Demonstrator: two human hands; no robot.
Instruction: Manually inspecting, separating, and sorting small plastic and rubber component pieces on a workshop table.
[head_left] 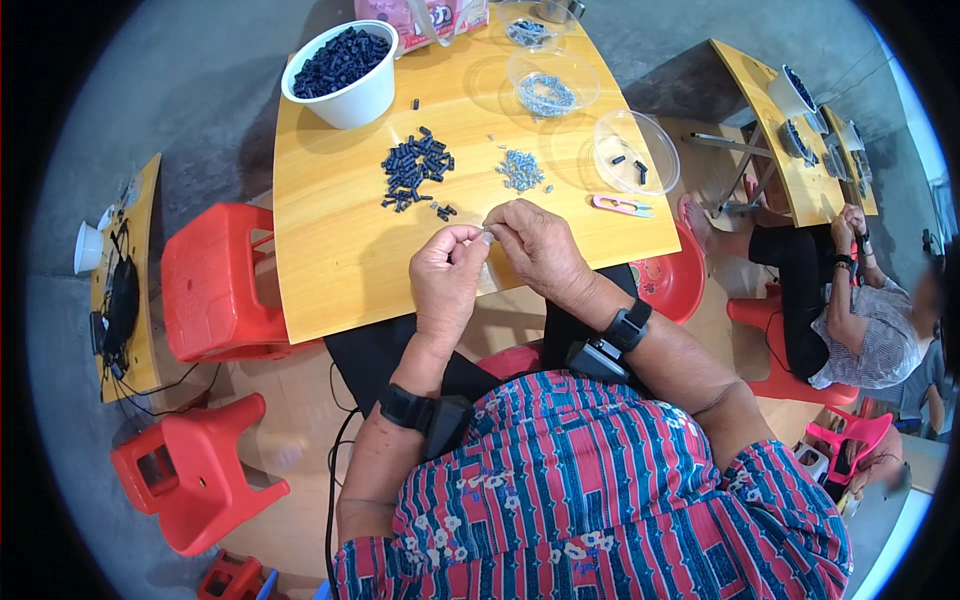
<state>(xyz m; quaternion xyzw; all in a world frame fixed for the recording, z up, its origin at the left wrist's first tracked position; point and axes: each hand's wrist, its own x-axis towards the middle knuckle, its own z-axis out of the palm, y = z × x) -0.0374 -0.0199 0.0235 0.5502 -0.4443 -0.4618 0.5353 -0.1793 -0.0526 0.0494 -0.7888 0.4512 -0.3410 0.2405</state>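
My left hand (447,272) and my right hand (543,248) meet fingertip to fingertip just above the near part of the table (350,270). Both are closed in a pinch around something tiny and greyish, mostly covered by the fingers. Beyond them lies a loose pile of short dark cylindrical pieces (412,170), with a few strays closer to my left hand. A smaller pile of small silvery pieces (521,171) sits past my right hand. To its right lie pink-handled thread snips (620,206).
A white tub (345,105) full of dark pieces stands far left beside a pink bag (420,22). Clear bowls (664,152) line the right side, holding dark or silvery pieces. Red stools (215,285) stand at left. Another person (860,320) sits at a table on the right.
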